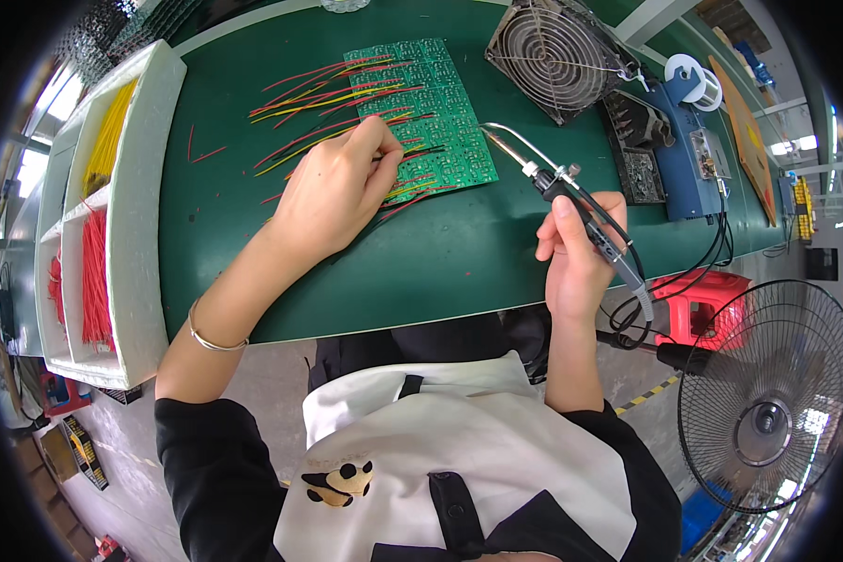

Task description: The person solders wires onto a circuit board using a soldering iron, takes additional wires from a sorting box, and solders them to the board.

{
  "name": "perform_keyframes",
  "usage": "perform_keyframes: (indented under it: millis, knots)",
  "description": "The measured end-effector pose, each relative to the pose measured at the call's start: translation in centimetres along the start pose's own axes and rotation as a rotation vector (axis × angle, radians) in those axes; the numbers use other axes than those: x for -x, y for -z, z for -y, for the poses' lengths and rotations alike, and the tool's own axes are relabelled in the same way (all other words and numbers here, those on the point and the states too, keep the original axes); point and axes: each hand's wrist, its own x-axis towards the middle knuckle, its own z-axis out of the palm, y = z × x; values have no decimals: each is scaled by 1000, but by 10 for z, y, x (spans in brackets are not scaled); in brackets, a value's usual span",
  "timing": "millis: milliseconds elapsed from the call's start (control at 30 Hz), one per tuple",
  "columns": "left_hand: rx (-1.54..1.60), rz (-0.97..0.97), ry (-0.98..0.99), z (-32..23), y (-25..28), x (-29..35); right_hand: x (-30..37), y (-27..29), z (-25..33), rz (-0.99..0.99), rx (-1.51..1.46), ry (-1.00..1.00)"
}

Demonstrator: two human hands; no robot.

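A green circuit board panel [461, 140] lies on the green bench top, with red, yellow and black wires [323, 86] reaching out from it to the left. My left hand [332, 187] is over the panel's left side, thumb and forefinger pinched on a thin wire, whose colour is mostly hidden by the fingers. In my right hand [579, 248] is a soldering iron [585, 217] with a curved metal feed tube alongside its shaft. The iron's tip points up and left, close to the panel's right edge; whether it touches cannot be made out.
At the left stands a white divided box [140, 201] holding yellow wires [110, 140] and red wires [96, 276]. A dusty square fan [557, 56], a blue soldering unit [691, 155] and a white spool [693, 82] stand at the right. Black cables hang near a red stool [712, 304] and a round fan [766, 412].
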Motion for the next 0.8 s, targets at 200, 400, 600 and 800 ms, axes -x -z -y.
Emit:
perform_keyframes:
  millis: [200,400,600,800]
  knots:
    - [1,-15,-13,0,0,-1,-3,-1,1,-41,37,48]
    - [-6,-9,-8,-1,1,0,0,-2,2,97,3,-12]
    - [-8,-7,3,0,0,1,0,-3,1,114,24,-27]
    - [-12,2,2,1,0,1,-2,-3,1,128,35,-40]
